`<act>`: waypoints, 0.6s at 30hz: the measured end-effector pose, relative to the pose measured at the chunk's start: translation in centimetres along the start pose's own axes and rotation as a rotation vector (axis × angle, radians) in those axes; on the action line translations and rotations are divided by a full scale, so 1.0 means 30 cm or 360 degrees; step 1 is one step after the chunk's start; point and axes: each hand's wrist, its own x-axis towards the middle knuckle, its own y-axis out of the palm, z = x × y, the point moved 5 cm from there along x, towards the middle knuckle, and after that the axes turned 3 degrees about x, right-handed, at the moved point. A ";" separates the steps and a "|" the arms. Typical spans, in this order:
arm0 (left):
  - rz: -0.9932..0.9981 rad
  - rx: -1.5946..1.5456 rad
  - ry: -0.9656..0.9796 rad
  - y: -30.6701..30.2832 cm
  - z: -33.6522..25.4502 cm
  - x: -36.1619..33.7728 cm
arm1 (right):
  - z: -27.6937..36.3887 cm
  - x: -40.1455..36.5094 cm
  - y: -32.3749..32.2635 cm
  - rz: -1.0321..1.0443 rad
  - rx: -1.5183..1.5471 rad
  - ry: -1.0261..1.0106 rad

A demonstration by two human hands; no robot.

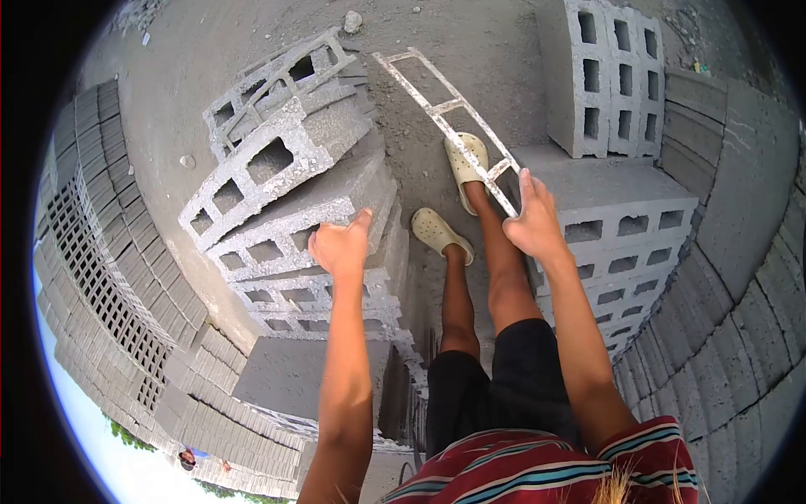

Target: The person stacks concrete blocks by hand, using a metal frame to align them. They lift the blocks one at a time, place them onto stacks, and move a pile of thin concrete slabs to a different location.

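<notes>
My left hand (342, 245) is closed at the end of a grey hollow concrete block (290, 223) in the stack on the left, its thumb on top and its fingers at a hollow. Above that block lies another hollow block (252, 172), tilted. In my right hand (536, 220) is the near end of a long, narrow, ladder-shaped frame (447, 106), whitish and spotted with grey. The frame slants away over the ground, its far end beyond my shoes (467, 160).
Upright hollow blocks (592, 80) stand on a second stack (625, 210) at the right. Longer block rows (101, 252) curve along the left, and a block wall (714, 319) runs along the right. Gritty ground (470, 50) lies between the stacks. A person (187, 459) is far off at lower left.
</notes>
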 end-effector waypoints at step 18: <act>0.0574 -0.0922 0.0053 -0.252 0.085 -0.008 | -0.074 -0.431 0.415 0.1125 0.2159 0.0121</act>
